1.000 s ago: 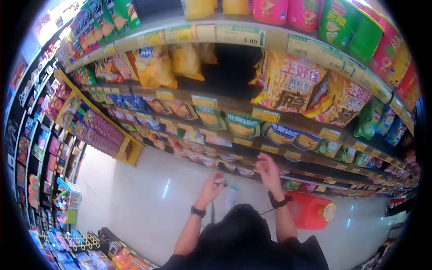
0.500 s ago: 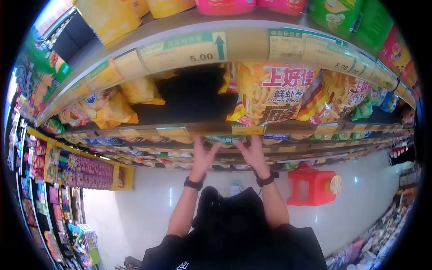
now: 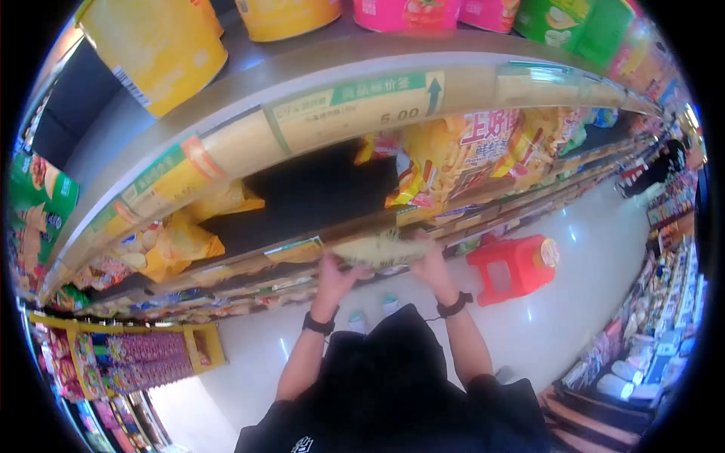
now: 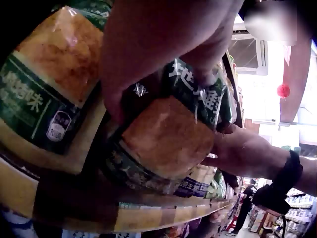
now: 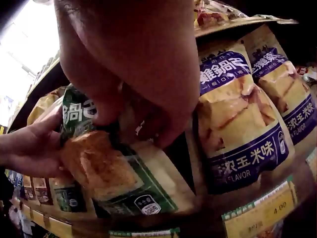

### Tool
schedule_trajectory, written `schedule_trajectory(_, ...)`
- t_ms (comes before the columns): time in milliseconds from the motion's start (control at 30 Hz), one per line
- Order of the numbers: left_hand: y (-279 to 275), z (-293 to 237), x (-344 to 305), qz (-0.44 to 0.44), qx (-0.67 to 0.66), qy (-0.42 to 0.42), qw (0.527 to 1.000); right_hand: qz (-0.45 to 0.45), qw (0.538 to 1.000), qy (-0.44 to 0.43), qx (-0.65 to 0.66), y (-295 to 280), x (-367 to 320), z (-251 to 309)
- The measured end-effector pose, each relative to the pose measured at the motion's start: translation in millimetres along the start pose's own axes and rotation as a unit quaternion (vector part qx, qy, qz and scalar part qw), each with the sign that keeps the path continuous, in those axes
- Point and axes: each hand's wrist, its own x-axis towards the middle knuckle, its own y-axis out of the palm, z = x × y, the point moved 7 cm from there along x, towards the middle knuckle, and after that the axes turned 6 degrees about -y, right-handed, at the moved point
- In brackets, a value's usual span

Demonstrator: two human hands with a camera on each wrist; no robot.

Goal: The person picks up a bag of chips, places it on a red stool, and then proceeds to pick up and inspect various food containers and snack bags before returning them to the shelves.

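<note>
Both hands hold a green-and-tan bag of rice crackers [image 5: 99,163] at a shelf. In the head view the bag [image 3: 381,249] is blurred and tilted between my left hand [image 3: 337,278] and my right hand [image 3: 434,264]. My right hand [image 5: 133,59] grips its upper part in the right wrist view, with fingertips partly hidden in shadow. At the bag's other side, my left hand [image 5: 37,148] pinches the edge. The left wrist view shows the bag's front [image 4: 168,134] with a large cracker picture, and a matching green bag [image 4: 59,54] stands beside it.
Purple-banded snack bags [image 5: 233,119] stand right of the held bag. Above, prawn cracker bags [image 3: 468,155] sit under a jutting shelf edge with price labels [image 3: 362,106]. A red stool [image 3: 510,268] is on the floor at right, a yellow display rack [image 3: 204,343] at left.
The hands started apart and low, then reached the shelf. Now the bag is lifted between them, nearer the body. The head view has moved closer to the shelf and tilted.
</note>
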Motion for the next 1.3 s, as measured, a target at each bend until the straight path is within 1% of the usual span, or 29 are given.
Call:
schedule_trajectory(67, -8.3, 7.8, -11.4, -0.026, 0.108, 0.116, 0.987, -0.038, 0.997, -0.052, 0.048, -6.8, -13.0, 19.7)
schedule_trajectory(100, -2.9, 28.9, -12.8, 0.025, -0.050, 0.142, 0.988, -0.055, 0.993, -0.080, 0.070, -11.4, -20.4, 30.8)
schedule_trajectory(167, -3.1, 44.3, -26.0, 0.031, -0.087, 0.105, 0.990, -0.069, 0.988, -0.132, 0.033, -19.3, -34.1, 52.6)
schedule_trajectory(200, -3.9, 38.6, -33.6, 0.027, -0.038, 0.165, 0.985, -0.075, 0.986, -0.151, 0.015, -22.8, -46.3, 65.3)
schedule_trajectory(233, -6.3, 19.1, -48.2, 0.026, 0.010, 0.224, 0.974, -0.070, 0.988, -0.139, -0.004, -26.7, -60.3, 79.1)
schedule_trajectory(300, -5.2, 11.1, -67.4, 0.070, 0.093, 0.128, 0.985, -0.072, 0.990, -0.113, -0.049, -39.2, -83.5, 107.7)
schedule_trajectory(333, -5.5, 13.2, -76.3, 0.071, 0.068, 0.168, 0.981, -0.103, 0.990, -0.093, -0.025, -44.3, -94.7, 114.6)
schedule_trajectory(400, 6.2, 4.1, -86.9, 0.138, 0.064, 0.220, 0.964, -0.164, 0.985, -0.054, 0.017, -51.2, -126.4, 126.0)
schedule_trajectory(433, 14.2, -6.9, -93.2, 0.192, 0.090, 0.234, 0.949, -0.180, 0.983, -0.008, 0.023, -47.9, -145.8, 123.0)
schedule_trajectory(467, 24.2, -1.4, -93.2, 0.223, 0.008, 0.170, 0.960, -0.194, 0.980, 0.032, 0.031, -41.1, -162.5, 114.6)
schedule_trajectory(533, 39.8, 19.5, -105.0, 0.271, -0.135, 0.020, 0.953, -0.213, 0.969, 0.117, 0.042, -29.3, -192.8, 105.9)
schedule_trajectory(600, 48.8, 47.5, -111.2, 0.301, -0.085, 0.006, 0.950, -0.222, 0.952, 0.205, 0.048, -18.3, -221.4, 97.1)
schedule_trajectory(633, 56.7, 60.1, -114.3, 0.312, -0.058, -0.004, 0.948, -0.233, 0.947, 0.220, 0.034, -11.6, -238.3, 91.4)
schedule_trajectory(667, 65.3, 62.7, -117.9, 0.315, -0.026, 0.016, 0.949, -0.240, 0.941, 0.237, 0.023, -3.8, -255.3, 83.7)
schedule_trajectory(700, 73.7, 70.4, -122.4, 0.339, -0.012, 0.003, 0.941, -0.244, 0.935, 0.255, 0.017, 6.0, -273.9, 79.2)
schedule_trajectory(767, 87.9, 68.8, -128.1, 0.373, 0.022, -0.026, 0.927, -0.254, 0.910, 0.318, 0.078, -2.7, -289.7, 82.0)
schedule_trajectory(800, 93.2, 76.0, -131.0, 0.390, 0.040, -0.009, 0.920, -0.256, 0.895, 0.347, 0.112, -1.4, -298.8, 84.2)
schedule_trajectory(833, 102.0, 79.3, -131.4, 0.406, 0.054, 0.014, 0.912, -0.273, 0.897, 0.336, 0.082, -1.1, -307.9, 82.4)
schedule_trajectory(867, 107.9, 77.5, -135.4, 0.409, 0.055, -0.019, 0.910, -0.291, 0.899, 0.324, 0.050, -2.2, -316.1, 75.8)
schedule_trajectory(900, 109.3, 83.0, -138.0, 0.414, 0.065, -0.016, 0.908, -0.308, 0.898, 0.312, 0.019, -1.1, -324.9, 73.5)
schedule_trajectory(933, 116.9, 86.9, -139.8, 0.420, 0.073, -0.012, 0.904, -0.320, 0.893, 0.313, 0.043, -9.8, -325.6, 77.7)
schedule_trajectory(1033, 134.1, 96.4, -145.0, 0.425, 0.106, -0.008, 0.899, -0.368, 0.858, 0.331, 0.137, -10.0, -343.2, 58.3)
schedule_trajectory(1100, 151.6, 103.6, -146.3, 0.429, 0.098, -0.008, 0.898, -0.371, 0.855, 0.329, 0.152, -20.8, -351.5, 45.6)
schedule_trajectory(1200, 182.9, 95.0, -151.0, 0.494, 0.145, 0.000, 0.857, -0.371, 0.858, 0.321, 0.149, -43.5, -375.4, 22.6)
schedule_trajectory(1233, 195.5, 89.5, -154.7, 0.507, 0.124, -0.005, 0.853, -0.375, 0.859, 0.318, 0.145, -57.0, -377.8, 19.3)
schedule_trajectory(1300, 221.3, 79.5, -162.6, 0.535, 0.085, -0.014, 0.841, -0.380, 0.846, 0.333, 0.171, -79.3, -389.6, 12.9)
